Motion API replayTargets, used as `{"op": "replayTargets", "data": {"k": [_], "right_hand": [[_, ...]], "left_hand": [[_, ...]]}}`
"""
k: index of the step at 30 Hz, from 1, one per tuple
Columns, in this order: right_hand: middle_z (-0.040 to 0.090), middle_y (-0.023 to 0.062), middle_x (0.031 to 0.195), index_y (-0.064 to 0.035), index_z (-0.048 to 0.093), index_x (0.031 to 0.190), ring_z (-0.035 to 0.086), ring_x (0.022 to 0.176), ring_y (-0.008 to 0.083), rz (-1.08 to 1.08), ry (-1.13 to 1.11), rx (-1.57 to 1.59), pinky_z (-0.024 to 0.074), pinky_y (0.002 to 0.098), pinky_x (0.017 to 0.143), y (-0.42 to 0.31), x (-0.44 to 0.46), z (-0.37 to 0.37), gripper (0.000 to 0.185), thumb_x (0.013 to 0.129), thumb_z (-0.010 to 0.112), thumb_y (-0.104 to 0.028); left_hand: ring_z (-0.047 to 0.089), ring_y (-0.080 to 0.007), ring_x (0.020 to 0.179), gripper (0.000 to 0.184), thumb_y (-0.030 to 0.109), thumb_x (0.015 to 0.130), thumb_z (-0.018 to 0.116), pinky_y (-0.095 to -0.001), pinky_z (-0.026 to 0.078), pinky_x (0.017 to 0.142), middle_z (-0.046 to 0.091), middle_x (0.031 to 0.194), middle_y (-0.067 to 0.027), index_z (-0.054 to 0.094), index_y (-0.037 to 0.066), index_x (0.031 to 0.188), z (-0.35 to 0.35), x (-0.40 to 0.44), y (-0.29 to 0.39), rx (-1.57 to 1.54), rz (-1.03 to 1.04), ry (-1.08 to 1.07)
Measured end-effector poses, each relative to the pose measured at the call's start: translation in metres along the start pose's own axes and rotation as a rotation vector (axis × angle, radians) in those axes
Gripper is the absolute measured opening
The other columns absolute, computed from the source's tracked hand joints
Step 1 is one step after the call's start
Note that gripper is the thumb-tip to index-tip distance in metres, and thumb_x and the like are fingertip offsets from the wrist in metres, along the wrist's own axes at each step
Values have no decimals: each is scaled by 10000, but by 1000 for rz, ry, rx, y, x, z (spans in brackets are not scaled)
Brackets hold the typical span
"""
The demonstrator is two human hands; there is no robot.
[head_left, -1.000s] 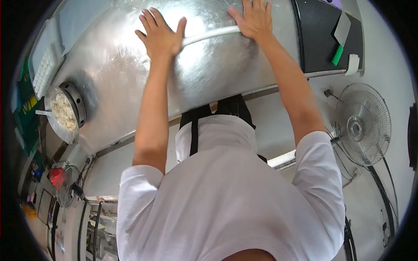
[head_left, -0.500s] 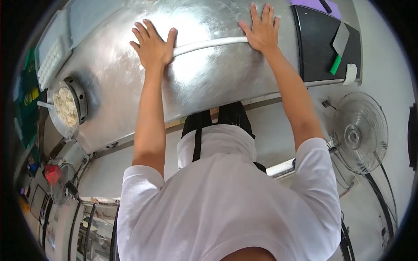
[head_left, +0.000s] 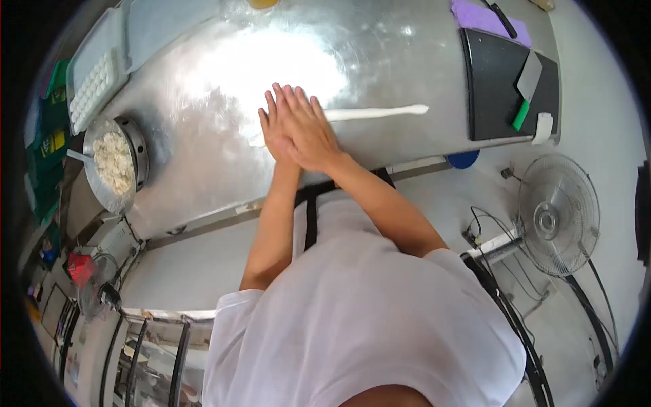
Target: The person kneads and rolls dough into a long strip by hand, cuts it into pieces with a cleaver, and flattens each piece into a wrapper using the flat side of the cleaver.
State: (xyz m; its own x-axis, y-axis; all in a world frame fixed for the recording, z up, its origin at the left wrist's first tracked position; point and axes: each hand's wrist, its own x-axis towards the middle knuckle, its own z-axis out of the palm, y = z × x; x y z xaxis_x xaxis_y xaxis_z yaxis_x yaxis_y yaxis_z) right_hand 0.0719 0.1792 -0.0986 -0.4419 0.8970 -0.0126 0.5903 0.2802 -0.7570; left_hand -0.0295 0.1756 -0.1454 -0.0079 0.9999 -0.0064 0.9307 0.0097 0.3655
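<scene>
A long white rope of dough (head_left: 376, 114) lies across the shiny metal table. Its right part is bare and tapers to a narrow tip, while a short left end shows just beyond the hands. Over its left part my left hand (head_left: 272, 136) rests flat with fingers stretched out. Crossing on top of it, my right hand (head_left: 309, 139) also lies flat, pressed over the left one, fingers extended. The stretch of dough beneath both palms is hidden.
At left stand a bowl of pale crumbly filling (head_left: 114, 163) with a spoon handle, and a tray of small white pieces (head_left: 93, 91). A black board (head_left: 495, 88) at right carries a green-handled cleaver (head_left: 529, 85). Near it lies a purple cloth (head_left: 485, 20). A fan (head_left: 553, 216) stands lower right.
Both hands have come together from the rope's two ends, the right crossing over the left. They are now nearer my body, and the rope's right part is uncovered and straighter.
</scene>
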Motion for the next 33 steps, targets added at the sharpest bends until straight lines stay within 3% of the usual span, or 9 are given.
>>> {"op": "replayTargets", "data": {"k": [3,5,8,9,12,20,24,28,33], "right_hand": [[219,298,1667,84,227,1597,145,1570,448,66,138,-283,98,569,1264,41,78,2,963,937,600,-510],[244,280,1666,58,286,1587,137,1572,449,44,387,-231,108,605,1253,57,114,-3,882,964,575,-496],[280,262,1658,13,308,1595,169,1568,427,29,158,-478,120,620,1246,49,73,-18,918,934,614,-547],[331,246,1637,-25,430,1541,264,1537,414,39,76,-553,165,627,1229,37,39,-26,913,862,664,-588],[337,163,1663,-145,455,1559,284,1537,398,-4,-31,-378,203,661,1197,53,-60,-28,854,870,659,-608],[204,175,1708,-321,350,1616,187,1555,456,294,161,-843,167,715,1184,96,82,-98,836,910,563,-715],[256,149,1700,-358,473,1548,262,1542,411,24,38,-777,162,700,1193,100,9,-104,778,869,624,-705],[265,145,1696,-368,451,1560,261,1540,418,84,-102,-621,184,706,1182,105,-86,-113,770,881,633,-682],[256,148,1698,-365,400,1587,250,1535,447,148,113,-848,172,760,1155,139,24,-142,779,906,590,-691]], "left_hand": [[154,-386,1586,730,448,1043,427,-642,138,1235,221,1715,-145,267,37,1625,-3,69,-12,278,-42,35],[167,-406,1579,687,374,1039,430,-661,142,1223,222,1690,-239,305,-1,1601,-19,87,-14,98,-76,150],[213,-424,1562,684,357,1034,434,-652,137,1217,269,1660,-275,336,-61,1566,-27,43,-19,15,-29,109],[230,-429,1555,694,373,1032,445,-647,138,1216,290,1652,-275,348,-71,1557,-27,6,-20,30,15,12],[259,-437,1543,725,403,1022,467,-639,146,1215,310,1641,-280,354,-79,1552,-21,-44,-19,-127,13,111],[133,-436,1578,925,551,965,535,-630,92,1239,210,1681,-276,270,-82,1585,-37,75,-50,179,-164,79],[113,-440,1580,966,552,954,550,-617,79,1244,168,1688,-288,225,-95,1593,-36,22,-57,59,-80,65],[109,-447,1579,982,545,948,564,-599,78,1251,161,1682,-308,206,-100,1597,-37,-39,-52,-82,-85,31],[13,-460,1583,1040,589,945,564,-613,24,1253,85,1678,-343,143,-92,1608,-50,71,-57,60,-275,35]]}}
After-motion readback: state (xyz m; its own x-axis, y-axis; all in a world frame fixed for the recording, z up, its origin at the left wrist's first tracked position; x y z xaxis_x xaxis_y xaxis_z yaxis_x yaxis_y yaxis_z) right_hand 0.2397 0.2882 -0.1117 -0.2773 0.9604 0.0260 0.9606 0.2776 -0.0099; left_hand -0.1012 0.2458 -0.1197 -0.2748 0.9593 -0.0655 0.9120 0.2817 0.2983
